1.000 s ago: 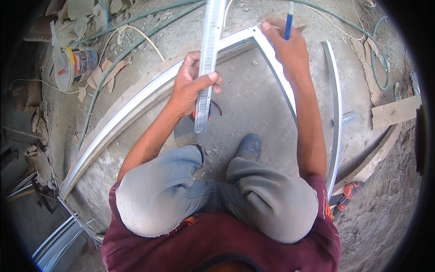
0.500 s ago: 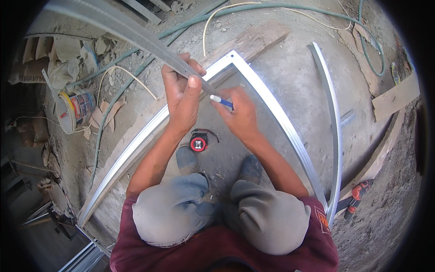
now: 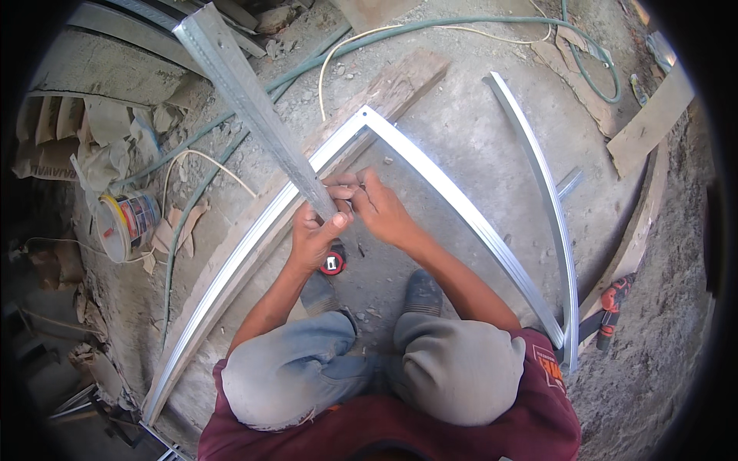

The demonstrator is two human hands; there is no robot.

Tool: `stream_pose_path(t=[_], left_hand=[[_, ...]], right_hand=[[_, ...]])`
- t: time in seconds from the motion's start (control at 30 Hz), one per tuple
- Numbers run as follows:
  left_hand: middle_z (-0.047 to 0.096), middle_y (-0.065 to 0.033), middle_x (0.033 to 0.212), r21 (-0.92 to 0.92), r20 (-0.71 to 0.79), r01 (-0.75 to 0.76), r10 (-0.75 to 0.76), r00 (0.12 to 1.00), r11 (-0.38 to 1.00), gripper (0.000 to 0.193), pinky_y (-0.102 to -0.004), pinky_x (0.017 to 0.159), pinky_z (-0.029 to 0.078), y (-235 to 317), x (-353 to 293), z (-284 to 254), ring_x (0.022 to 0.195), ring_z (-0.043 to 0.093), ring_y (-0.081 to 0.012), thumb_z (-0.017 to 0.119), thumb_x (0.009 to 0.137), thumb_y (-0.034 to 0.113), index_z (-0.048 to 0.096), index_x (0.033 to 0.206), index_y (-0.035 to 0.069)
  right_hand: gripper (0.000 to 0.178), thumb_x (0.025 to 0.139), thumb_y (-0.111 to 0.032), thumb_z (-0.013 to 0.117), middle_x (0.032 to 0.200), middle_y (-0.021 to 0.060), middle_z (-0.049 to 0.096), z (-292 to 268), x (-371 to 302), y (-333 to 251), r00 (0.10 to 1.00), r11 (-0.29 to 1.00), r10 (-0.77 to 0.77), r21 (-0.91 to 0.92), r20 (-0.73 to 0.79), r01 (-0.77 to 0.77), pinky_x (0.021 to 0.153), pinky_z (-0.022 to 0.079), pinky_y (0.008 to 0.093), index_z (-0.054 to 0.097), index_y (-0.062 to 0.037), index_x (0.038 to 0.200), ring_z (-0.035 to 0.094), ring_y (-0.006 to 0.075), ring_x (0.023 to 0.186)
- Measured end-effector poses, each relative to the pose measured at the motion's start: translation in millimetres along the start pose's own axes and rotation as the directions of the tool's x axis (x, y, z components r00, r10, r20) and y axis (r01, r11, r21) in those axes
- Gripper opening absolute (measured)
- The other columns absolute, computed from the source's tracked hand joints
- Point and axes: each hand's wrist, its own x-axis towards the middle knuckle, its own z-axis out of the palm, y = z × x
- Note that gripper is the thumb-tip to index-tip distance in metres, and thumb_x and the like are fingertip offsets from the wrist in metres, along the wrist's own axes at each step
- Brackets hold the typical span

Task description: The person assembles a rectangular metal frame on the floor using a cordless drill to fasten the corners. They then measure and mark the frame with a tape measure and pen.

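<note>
A long grey metal channel [image 3: 261,115] slants up and away to the left, its near end gripped by my left hand [image 3: 314,238]. Close against that end is my right hand [image 3: 382,215], its fingers curled and pressed together. What those fingers hold, if anything, is hidden; the blue-and-white marker no longer shows. Below the hands, a red and black tape measure [image 3: 332,263] lies on the ground in front of my shoes. Beneath the raised channel, a bright metal frame corner [image 3: 364,115] rests on a wooden plank [image 3: 415,77].
Another metal channel [image 3: 534,161] lies to the right, with a red and black power tool [image 3: 613,307] near its lower end. A paint bucket [image 3: 127,223] stands left beside a green hose [image 3: 178,253]. A flat board piece [image 3: 653,119] is at far right.
The channel's near end has come lower and closer to me, with my left hand. My right hand has also dropped slightly, and the marker it held has gone from sight.
</note>
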Motion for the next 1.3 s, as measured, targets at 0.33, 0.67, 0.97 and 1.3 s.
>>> stream_pose_path(t=[0.33,0.67,0.97,1.3], left_hand=[[0.059,-0.0032,0.096,0.319,-0.325,-0.047,0.156,0.933,0.947,0.067,-0.028,0.08,0.046,52,20,8,0.089,0.056,-0.0118,0.071,0.095,0.051,0.057,0.132,-0.003],[0.055,-0.0125,0.124,0.481,-0.209,-0.32,0.461,0.862,0.816,0.058,-0.0359,0.099,0.047,64,50,10,0.115,0.055,-0.0198,0.06,0.105,0.04,0.048,0.145,-0.001],[0.07,-0.0181,0.108,0.194,-0.39,-0.31,0.363,0.846,0.931,0.023,-0.0282,0.073,0.052,51,52,-70,0.077,0.062,-0.0127,0.053,0.107,0.011,0.041,0.126,0.007],[0.072,-0.0168,0.1,0.2,-0.427,-0.079,0.16,0.89,0.977,0.043,-0.0286,0.081,0.05,34,35,-88,0.086,0.062,-0.0134,0.06,0.105,0.024,0.034,0.134,0.006]], right_hand=[[0.034,0.091,-0.019,0.075,0.104,0.0189,0.063,13,-44,1,0.931,0.91,-0.365,-0.211,0.002,0.358,0.08,0.052,0.0439,0.06,-0.0005,0.116,0.065,0.0362,0.093],[0.019,0.089,-0.008,0.076,0.092,0.0166,0.066,25,-1,3,0.858,0.885,-0.438,-0.294,-0.268,0.36,0.07,0.054,0.0403,0.062,-0.0001,0.1,0.068,0.0326,0.078],[0.017,0.089,-0.01,0.079,0.084,0.0116,0.068,1,39,44,0.73,0.758,-0.597,-0.534,-0.334,0.376,0.059,0.05,0.0293,0.067,0.0012,0.095,0.065,0.0185,0.067],[0.021,0.091,-0.007,0.076,0.103,0.0129,0.073,2,40,50,0.798,0.83,-0.514,-0.418,-0.315,0.37,0.059,0.047,0.026,0.071,0.0006,0.11,0.062,0.0115,0.074]])
